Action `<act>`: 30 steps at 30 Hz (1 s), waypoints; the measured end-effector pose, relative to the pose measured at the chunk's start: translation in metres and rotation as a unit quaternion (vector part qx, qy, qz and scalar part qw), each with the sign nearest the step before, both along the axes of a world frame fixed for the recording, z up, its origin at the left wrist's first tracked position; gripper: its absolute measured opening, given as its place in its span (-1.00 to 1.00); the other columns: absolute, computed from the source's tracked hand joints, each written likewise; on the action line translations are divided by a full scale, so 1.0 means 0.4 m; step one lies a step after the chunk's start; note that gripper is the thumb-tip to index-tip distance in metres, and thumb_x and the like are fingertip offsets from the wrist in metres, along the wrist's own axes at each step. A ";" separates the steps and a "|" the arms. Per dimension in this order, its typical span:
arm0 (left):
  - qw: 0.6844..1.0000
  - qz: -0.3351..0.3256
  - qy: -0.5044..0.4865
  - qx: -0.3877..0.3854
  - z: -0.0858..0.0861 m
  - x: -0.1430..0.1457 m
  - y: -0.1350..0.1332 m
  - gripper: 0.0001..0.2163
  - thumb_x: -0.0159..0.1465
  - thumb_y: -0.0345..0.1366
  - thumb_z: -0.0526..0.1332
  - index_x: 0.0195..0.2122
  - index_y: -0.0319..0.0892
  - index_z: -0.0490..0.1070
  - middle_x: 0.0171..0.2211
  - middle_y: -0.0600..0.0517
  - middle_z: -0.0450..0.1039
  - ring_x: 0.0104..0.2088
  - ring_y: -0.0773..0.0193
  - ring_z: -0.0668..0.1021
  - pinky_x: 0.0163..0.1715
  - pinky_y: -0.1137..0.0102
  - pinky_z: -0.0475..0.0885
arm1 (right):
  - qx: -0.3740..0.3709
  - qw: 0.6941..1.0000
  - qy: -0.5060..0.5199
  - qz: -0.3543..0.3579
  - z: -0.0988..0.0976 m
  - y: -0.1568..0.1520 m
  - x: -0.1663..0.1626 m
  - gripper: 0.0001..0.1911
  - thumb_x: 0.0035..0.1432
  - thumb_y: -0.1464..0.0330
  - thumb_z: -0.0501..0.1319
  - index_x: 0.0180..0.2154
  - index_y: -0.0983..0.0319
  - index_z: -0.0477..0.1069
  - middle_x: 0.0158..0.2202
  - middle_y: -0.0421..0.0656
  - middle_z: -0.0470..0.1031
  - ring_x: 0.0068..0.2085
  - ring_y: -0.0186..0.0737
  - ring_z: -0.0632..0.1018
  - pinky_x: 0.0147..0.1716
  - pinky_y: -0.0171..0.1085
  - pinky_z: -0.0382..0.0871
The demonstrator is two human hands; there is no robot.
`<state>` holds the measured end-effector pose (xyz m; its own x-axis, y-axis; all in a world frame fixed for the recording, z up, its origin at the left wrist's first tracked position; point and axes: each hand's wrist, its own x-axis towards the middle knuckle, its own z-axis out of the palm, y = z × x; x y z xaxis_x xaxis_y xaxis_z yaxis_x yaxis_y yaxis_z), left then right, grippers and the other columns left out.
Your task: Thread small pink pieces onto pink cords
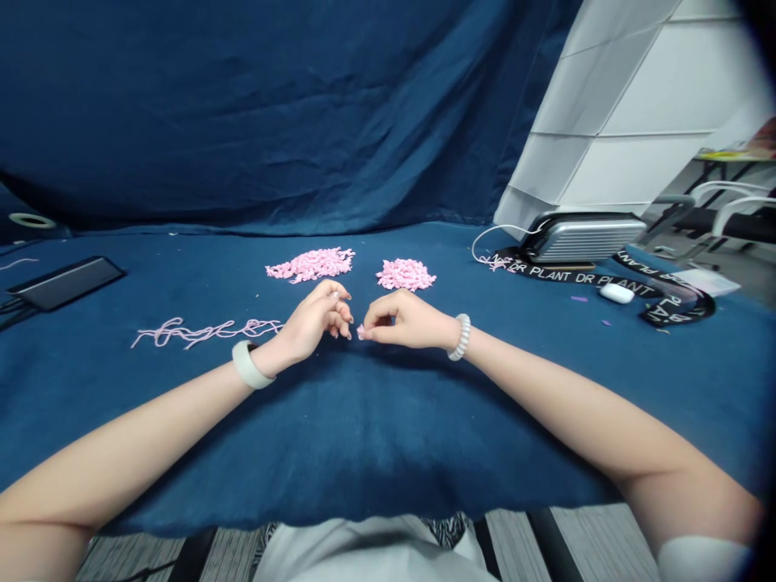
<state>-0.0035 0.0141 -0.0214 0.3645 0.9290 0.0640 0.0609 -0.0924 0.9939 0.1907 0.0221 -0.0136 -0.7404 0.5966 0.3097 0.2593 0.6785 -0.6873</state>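
My right hand (pixel 405 321) pinches a small pink folded paper piece (pixel 361 332) between thumb and fingertips. Just left of it, my left hand (pixel 321 318) has its fingers loosely curled and apart, and I see nothing in them. Both hands are over the blue cloth (pixel 376 436). Behind them lie two heaps of small pink pieces: a wider pink heap (pixel 312 264) beyond my left hand and a rounder pink heap (pixel 406 274) beyond my right. Loose pink strings (pixel 203 331) stretch out to the left of my left wrist.
At far left lies a dark flat device (pixel 66 283) with cables. To the right are a ribbed silver case (pixel 588 237), a black lettered strap (pixel 561 276), a white earbud case (pixel 617 293) and small purple scraps (pixel 579 299). A blue curtain (pixel 272 105) hangs behind.
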 end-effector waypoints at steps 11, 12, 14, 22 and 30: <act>0.987 -0.025 -0.072 -0.140 -0.037 0.009 -0.038 -0.85 0.09 -0.35 0.28 -0.30 -0.24 0.48 -0.36 -0.01 0.48 -0.33 0.33 0.48 -0.38 0.47 0.32 | -0.260 0.950 0.159 -0.060 -0.080 0.017 0.004 -0.83 0.00 0.32 0.27 -0.46 0.33 0.42 -0.58 -0.26 0.38 -0.53 -0.46 0.35 -0.49 -0.41 0.22; 0.985 -0.030 -0.075 -0.149 -0.039 0.010 -0.040 -0.86 0.09 -0.34 0.28 -0.32 -0.24 0.48 -0.37 -0.01 0.47 -0.35 0.34 0.47 -0.39 0.47 0.31 | -0.259 0.951 0.159 -0.060 -0.083 0.017 0.003 -0.82 0.00 0.31 0.27 -0.46 0.33 0.42 -0.58 -0.26 0.38 -0.53 -0.46 0.35 -0.49 -0.41 0.22; 0.983 -0.035 -0.081 -0.163 -0.041 0.012 -0.041 -0.87 0.09 -0.32 0.29 -0.33 -0.23 0.48 -0.39 0.01 0.46 -0.36 0.36 0.46 -0.41 0.48 0.29 | -0.258 0.950 0.163 -0.059 -0.088 0.018 0.003 -0.82 0.01 0.31 0.27 -0.44 0.32 0.43 -0.57 -0.26 0.38 -0.51 -0.45 0.35 -0.48 -0.40 0.21; 0.976 -0.045 -0.098 -0.189 -0.047 0.007 -0.024 -0.88 0.06 -0.34 0.31 -0.42 -0.23 0.41 -0.45 0.06 0.39 -0.40 0.38 0.44 -0.45 0.49 0.25 | -0.251 0.951 0.165 -0.071 -0.093 0.015 0.001 -0.84 0.01 0.32 0.26 -0.43 0.31 0.42 -0.54 -0.25 0.38 -0.51 -0.44 0.33 -0.49 -0.39 0.19; 0.978 -0.027 -0.107 -0.179 -0.047 0.012 -0.032 -0.88 0.08 -0.34 0.29 -0.45 -0.24 0.37 -0.45 0.06 0.38 -0.41 0.39 0.43 -0.47 0.50 0.26 | -0.206 0.957 0.177 -0.101 -0.091 0.009 -0.005 -0.84 0.01 0.33 0.26 -0.46 0.31 0.41 -0.50 -0.23 0.40 -0.46 -0.41 0.38 -0.43 -0.36 0.25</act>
